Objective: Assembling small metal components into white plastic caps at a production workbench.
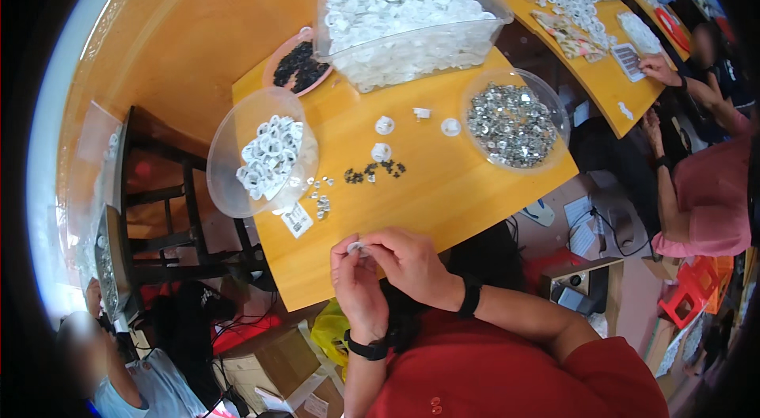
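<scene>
Over the near edge of the yellow table point(443, 196), my two hands meet around a small round white plastic part point(355, 247). My left hand point(358, 291) grips it between thumb and fingers. From the right, my right hand point(408, 260) pinches at the same part; whatever its fingertips hold besides is too small to make out. Beyond my hands lie a scatter of small dark pieces point(372, 172) and a little group of shiny metal bits point(322, 207). Loose white round parts point(384, 126) rest farther back.
A large clear bin point(427, 54) heaped with white parts stands at the back. Around it are a pink bowl of black pieces point(273, 62), a clear tub of white rings point(226, 153) and a tub of metal pieces point(558, 121). Co-workers sit right point(704, 196) and lower left point(158, 378).
</scene>
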Motion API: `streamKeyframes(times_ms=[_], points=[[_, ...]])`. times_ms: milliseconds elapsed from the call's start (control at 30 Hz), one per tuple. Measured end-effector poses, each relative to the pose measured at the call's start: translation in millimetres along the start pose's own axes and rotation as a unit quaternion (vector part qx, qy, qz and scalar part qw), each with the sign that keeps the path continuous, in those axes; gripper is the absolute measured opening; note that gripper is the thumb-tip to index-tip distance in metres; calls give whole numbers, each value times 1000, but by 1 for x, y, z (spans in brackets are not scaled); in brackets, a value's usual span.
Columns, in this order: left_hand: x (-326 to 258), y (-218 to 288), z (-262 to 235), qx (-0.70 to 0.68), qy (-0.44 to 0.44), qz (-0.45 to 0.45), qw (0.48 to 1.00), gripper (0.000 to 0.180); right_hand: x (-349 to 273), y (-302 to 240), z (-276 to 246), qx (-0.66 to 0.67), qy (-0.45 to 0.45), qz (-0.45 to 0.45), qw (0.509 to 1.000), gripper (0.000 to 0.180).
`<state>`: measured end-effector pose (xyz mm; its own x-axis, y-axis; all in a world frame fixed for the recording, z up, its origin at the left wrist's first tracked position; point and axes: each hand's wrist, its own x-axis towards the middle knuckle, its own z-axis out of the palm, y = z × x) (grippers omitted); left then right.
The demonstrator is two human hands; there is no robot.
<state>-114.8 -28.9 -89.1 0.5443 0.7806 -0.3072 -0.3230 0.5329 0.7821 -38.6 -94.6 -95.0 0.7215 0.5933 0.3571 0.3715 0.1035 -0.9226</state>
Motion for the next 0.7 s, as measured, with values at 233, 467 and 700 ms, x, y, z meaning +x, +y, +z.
streamKeyframes(times_ms=[233,467,700], points=[[3,-1,-10,0,-25,-1,1000,14,-6,1,3,-18,-46,-32,998,8],[-5,-3,-5,63,22,-16,998,21,-1,5,-4,96,-58,129,985,6],[-3,-11,-7,149,17,56,987,18,-6,9,1,-2,-33,-13,999,13]])
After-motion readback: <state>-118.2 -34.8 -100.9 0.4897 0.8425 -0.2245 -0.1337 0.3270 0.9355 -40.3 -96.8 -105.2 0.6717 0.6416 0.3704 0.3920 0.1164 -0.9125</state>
